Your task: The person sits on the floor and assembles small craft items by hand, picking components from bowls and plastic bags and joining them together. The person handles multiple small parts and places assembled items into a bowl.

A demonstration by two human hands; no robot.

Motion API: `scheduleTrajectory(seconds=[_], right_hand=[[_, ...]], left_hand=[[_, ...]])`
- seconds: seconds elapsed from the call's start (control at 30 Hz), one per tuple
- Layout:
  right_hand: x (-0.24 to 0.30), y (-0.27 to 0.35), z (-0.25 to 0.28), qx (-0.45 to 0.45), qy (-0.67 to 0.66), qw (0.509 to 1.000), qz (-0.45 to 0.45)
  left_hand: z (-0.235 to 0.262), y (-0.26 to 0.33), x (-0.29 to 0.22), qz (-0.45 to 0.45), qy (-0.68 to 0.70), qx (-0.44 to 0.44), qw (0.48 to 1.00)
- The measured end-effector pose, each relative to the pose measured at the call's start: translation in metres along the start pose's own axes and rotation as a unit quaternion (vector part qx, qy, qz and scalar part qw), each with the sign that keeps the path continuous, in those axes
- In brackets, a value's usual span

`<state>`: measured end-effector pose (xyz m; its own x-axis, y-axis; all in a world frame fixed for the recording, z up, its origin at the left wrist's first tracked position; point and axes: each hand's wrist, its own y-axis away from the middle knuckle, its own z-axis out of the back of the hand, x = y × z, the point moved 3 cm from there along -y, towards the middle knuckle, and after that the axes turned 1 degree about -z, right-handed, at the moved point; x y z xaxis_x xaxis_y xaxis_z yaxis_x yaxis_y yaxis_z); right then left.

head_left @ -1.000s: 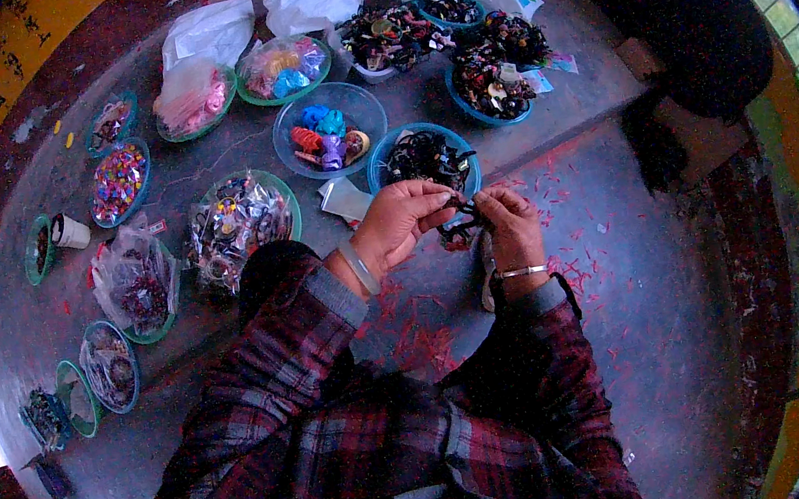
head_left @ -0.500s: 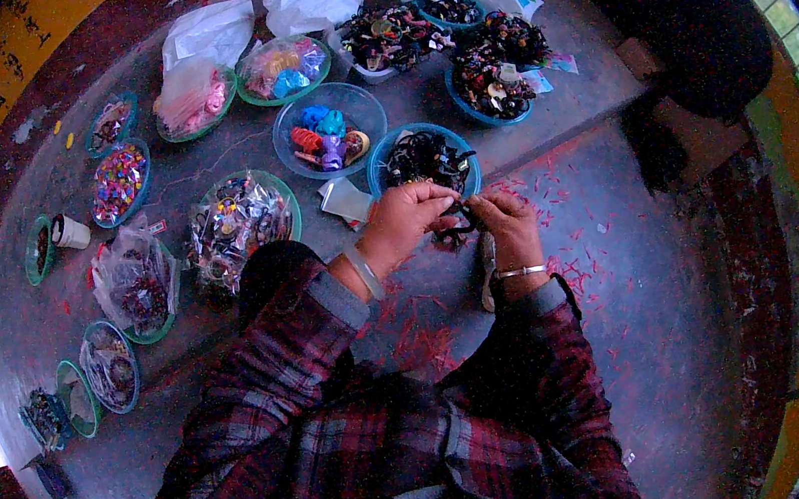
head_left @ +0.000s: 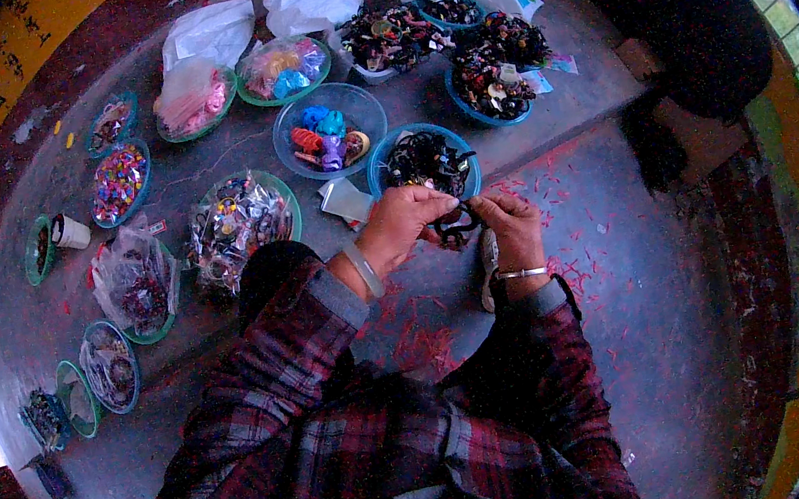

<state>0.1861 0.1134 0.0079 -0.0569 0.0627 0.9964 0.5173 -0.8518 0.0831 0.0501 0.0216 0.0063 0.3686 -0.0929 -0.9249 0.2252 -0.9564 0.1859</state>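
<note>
My left hand [head_left: 403,224] and my right hand [head_left: 515,226] meet in front of me, both closed in a pinch. Between their fingertips they hold a looped black cord [head_left: 458,228], its lower part hanging below the fingers. Whether anything is attached to it is too small to tell. Just beyond the hands stands a blue basin [head_left: 477,175] with a tangle of black cords [head_left: 420,158] in it. Behind that, a clear blue bowl [head_left: 280,134] holds red, blue and purple bundles.
Left of my hands, a green-rimmed basin [head_left: 292,201] is heaped with small bagged pieces. More basins of beads and dark strands stand to the left and back, near white plastic bags [head_left: 208,34]. Red scraps [head_left: 421,332] litter the floor. A white-edged shoe [head_left: 490,263] shows below my right hand.
The fingers have shifted slightly on the black cord, and its loop now hangs more openly between them. Both hands stay in nearly the same place.
</note>
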Motion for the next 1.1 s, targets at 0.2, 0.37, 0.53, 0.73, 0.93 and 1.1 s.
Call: scheduleTrajectory(seconds=[0.2, 0.37, 0.53, 0.73, 0.93, 1.1], right_hand=[[0.002, 0.000, -0.002, 0.009, -0.026, 0.999, -0.041], [-0.007, -0.002, 0.001, 0.023, -0.055, 0.994, -0.092], [-0.004, 0.000, -0.001, 0.047, -0.116, 0.982, -0.143], [-0.012, -0.004, 0.003, 0.044, -0.103, 0.989, -0.098], [-0.008, -0.006, 0.004, 0.050, -0.011, 0.998, -0.033], [0.012, 0.000, -0.004, 0.019, 0.075, 0.985, 0.156]], left_hand=[[0.005, -0.002, 0.008, 0.045, 0.164, -0.049, 0.984], [0.004, -0.003, 0.005, 0.038, 0.203, -0.034, 0.978], [0.006, -0.008, 0.013, -0.008, 0.187, -0.013, 0.982], [0.004, -0.007, 0.009, -0.015, 0.128, -0.020, 0.992], [0.004, -0.007, 0.010, -0.027, 0.140, -0.011, 0.990], [0.004, -0.006, 0.009, -0.034, 0.131, -0.013, 0.991]])
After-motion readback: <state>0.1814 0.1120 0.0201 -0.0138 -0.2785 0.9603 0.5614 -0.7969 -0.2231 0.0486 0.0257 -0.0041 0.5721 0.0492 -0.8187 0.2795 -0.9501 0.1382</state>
